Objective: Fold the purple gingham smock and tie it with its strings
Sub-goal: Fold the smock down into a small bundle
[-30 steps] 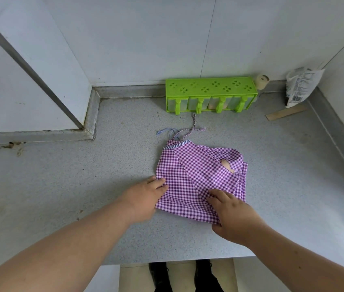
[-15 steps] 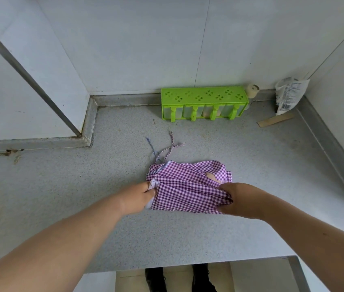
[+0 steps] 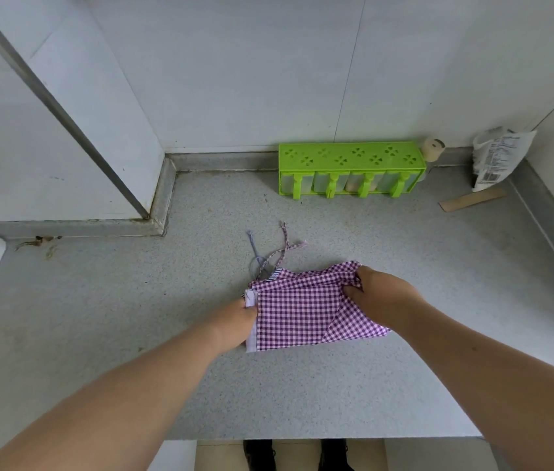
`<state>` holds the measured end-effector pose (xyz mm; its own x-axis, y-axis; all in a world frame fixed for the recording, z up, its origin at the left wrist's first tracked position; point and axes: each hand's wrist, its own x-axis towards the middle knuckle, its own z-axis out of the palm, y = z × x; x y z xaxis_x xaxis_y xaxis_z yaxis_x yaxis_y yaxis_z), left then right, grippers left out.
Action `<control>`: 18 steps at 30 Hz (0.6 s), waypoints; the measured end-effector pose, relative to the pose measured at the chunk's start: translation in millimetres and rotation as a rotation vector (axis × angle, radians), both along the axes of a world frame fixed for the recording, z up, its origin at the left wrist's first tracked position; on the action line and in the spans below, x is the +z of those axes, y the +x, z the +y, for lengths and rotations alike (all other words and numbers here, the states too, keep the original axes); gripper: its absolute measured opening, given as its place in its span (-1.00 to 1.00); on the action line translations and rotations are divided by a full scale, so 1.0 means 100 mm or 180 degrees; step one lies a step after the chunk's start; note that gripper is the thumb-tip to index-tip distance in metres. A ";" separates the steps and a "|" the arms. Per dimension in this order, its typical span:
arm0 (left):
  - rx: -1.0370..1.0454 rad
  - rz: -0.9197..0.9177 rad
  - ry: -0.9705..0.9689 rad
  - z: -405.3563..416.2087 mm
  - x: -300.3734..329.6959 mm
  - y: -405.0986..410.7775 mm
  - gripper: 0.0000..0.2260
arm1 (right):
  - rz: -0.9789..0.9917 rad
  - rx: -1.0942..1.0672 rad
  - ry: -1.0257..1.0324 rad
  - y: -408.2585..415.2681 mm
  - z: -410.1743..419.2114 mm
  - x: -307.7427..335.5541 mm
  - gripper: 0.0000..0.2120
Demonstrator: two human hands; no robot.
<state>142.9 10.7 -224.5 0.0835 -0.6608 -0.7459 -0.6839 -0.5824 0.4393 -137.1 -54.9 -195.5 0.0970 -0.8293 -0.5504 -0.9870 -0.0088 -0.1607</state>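
The purple gingham smock (image 3: pixel 302 311) lies folded into a small packet on the grey speckled counter (image 3: pixel 133 317), its pale hem showing along the left edge. My left hand (image 3: pixel 235 322) grips that left edge, fingers tucked into the fold. My right hand (image 3: pixel 379 292) pinches the bunched top right corner of the cloth. The smock's twisted strings (image 3: pixel 277 253) trail loose on the counter behind the packet, untied.
A bright green rack (image 3: pixel 350 169) with clear compartments stands against the back wall. A small roll (image 3: pixel 433 149), a crumpled white bag (image 3: pixel 498 158) and a cardboard strip (image 3: pixel 472 200) sit in the back right corner. The counter's front edge is close to me.
Both hands took hold of the smock's near part and folded it over. The packet is now shorter, and the hands grip its left edge and top right corner.
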 end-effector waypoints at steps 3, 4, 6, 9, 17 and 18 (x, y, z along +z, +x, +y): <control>0.0395 -0.0388 -0.0410 0.01 -0.06 -0.08 -0.58 | 0.0124 -0.0097 -0.0074 0.09 -0.07 -0.08 -0.57; 0.0389 -0.0448 -0.0666 0.03 -0.05 -0.09 -0.62 | 0.0162 -0.0120 -0.0063 0.11 -0.08 -0.10 -0.57; -0.0378 -0.0903 -0.1446 0.04 -0.06 -0.10 -0.53 | 0.0241 -0.0107 -0.0054 0.16 -0.10 -0.15 -0.57; -0.2035 -0.1203 -0.2097 -0.04 0.00 -0.21 -0.44 | 0.0328 -0.0022 -0.0095 0.19 -0.10 -0.17 -0.58; -0.2660 -0.1333 -0.1413 -0.18 -0.24 -0.44 -0.27 | 0.0238 0.0605 -0.0809 0.11 -0.06 -0.25 -0.53; -0.2614 -0.1351 -0.1499 -0.17 -0.25 -0.44 -0.30 | 0.0188 0.0679 -0.0856 0.10 -0.06 -0.26 -0.52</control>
